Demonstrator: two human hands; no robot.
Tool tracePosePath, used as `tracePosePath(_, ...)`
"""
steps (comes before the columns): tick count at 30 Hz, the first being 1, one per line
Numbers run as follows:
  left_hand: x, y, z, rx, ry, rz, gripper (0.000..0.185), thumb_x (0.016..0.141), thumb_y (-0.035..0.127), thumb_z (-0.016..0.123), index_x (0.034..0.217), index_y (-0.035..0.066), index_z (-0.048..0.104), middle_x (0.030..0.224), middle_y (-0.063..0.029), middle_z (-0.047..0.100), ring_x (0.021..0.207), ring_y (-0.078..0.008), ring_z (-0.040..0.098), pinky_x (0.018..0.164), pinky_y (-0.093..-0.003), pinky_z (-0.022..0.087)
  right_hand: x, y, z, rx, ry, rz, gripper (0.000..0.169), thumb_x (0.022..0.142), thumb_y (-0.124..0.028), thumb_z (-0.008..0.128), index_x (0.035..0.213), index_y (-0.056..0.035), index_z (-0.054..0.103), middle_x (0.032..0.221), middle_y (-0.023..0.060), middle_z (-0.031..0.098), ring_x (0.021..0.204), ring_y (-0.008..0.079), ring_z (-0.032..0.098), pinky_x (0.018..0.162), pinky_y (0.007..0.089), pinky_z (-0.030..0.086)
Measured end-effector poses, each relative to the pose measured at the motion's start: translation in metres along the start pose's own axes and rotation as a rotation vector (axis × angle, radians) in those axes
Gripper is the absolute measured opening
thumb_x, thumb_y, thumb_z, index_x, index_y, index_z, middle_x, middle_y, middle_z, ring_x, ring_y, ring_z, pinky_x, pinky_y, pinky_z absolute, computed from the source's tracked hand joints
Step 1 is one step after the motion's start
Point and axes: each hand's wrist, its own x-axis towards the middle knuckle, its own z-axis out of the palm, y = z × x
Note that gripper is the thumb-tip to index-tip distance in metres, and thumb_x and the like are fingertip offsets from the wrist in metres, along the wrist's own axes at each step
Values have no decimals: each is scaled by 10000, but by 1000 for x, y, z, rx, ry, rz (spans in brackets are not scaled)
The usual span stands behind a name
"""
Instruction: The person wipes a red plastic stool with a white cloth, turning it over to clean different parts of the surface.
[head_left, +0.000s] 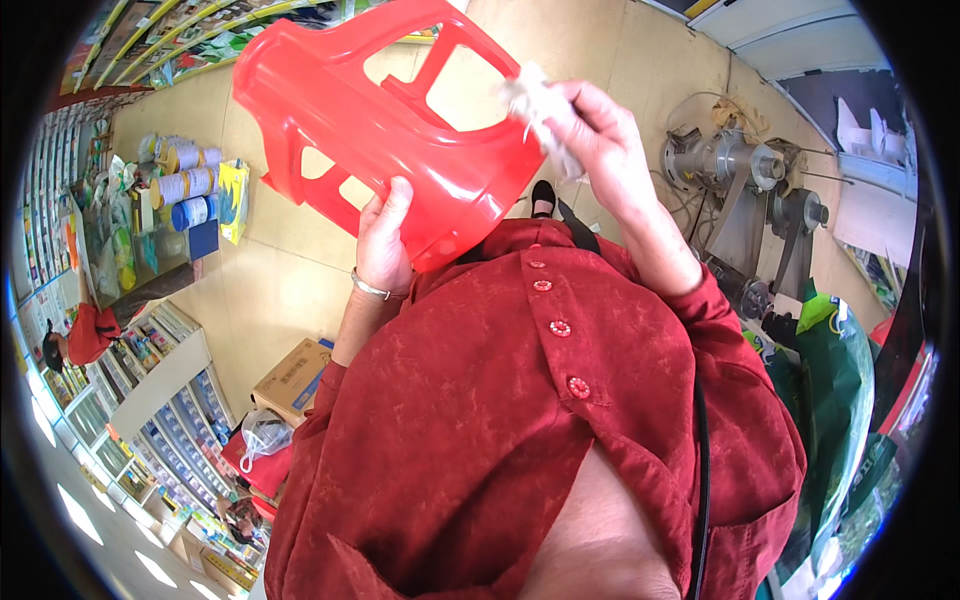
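Note:
A glossy red plastic stool (360, 97) with cut-out openings is tipped on its side in front of me. My left hand (386, 232), a bracelet at its wrist, grips the stool's near edge with the thumb on the outer face. My right hand (600, 135) is closed on a crumpled whitish cloth (536, 105) at the stool's right end. The cloth is slightly blurred, and whether it touches the plastic I cannot tell.
Machinery with motors and belts (727, 161) stands at the right, above green bags (832, 367). Spools of cord (184, 187) lie on a display case at the left. A cardboard box (292, 379) is at lower left. Another person (86, 334) is at the far left, near shelves.

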Motion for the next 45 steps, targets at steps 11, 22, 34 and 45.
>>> tracePosePath(11, 5, 43, -96, -91, -185, -67, 335, 879, 257, 523, 1076, -14, 524, 1026, -75, 579, 916, -146, 561, 797, -281, 465, 30, -32, 147, 764, -372, -138, 201, 827, -48, 548, 1025, -19, 532, 962, 57, 588, 877, 116, 572, 785, 262, 470)
tracePosePath(22, 11, 72, -147, 2, -108, -133, 321, 868, 250, 540, 1071, 0, 530, 1038, -79, 578, 935, -150, 555, 820, -294, 456, -13, 12, 183, 269, -198, 74, 143, 836, 27, 500, 961, -25, 547, 852, 4, 577, 804, 79, 538, 739, 229, 434)
tracePosePath(34, 0, 63, -118, 25, -138, -45, 395, 851, 280, 563, 1125, 2, 503, 1104, -74, 550, 1011, -161, 520, 875, -314, 427, 7, 42, 127, -183, 196, -138, 111, 805, -18, 558, 914, -25, 578, 835, 44, 589, 752, 114, 581, 673, 258, 490)
tracePosePath(45, -3, 41, -99, -65, -259, -33, 331, 871, 258, 531, 1109, 29, 520, 1065, -57, 561, 985, -169, 530, 871, -319, 425, -38, 6, 130, 303, -153, -41, 136, 840, -12, 529, 971, -16, 565, 885, 24, 588, 800, 69, 562, 707, 226, 481)
